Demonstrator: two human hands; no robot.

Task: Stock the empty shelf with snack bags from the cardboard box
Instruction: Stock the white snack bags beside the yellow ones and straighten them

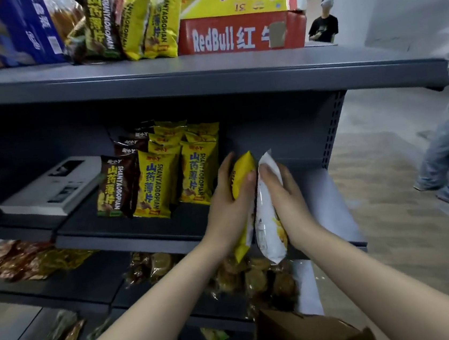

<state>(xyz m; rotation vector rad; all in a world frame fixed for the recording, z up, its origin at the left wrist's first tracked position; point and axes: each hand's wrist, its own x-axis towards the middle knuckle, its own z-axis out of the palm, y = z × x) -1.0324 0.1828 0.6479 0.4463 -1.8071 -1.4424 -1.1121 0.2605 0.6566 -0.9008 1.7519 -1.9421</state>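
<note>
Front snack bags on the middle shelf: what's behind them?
More of the same, in rows: brown bags behind the front brown bag, yellow bags behind the two front yellow bags. Only their tops show; the lower parts are covered, so the exact count is unclear.

Dim, soft light; shaded shelves, warped blurry edges.

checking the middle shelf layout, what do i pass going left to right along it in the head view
white box → brown snack bags → yellow snack bags → left hand → held yellow bag → white bag → right hand
</note>
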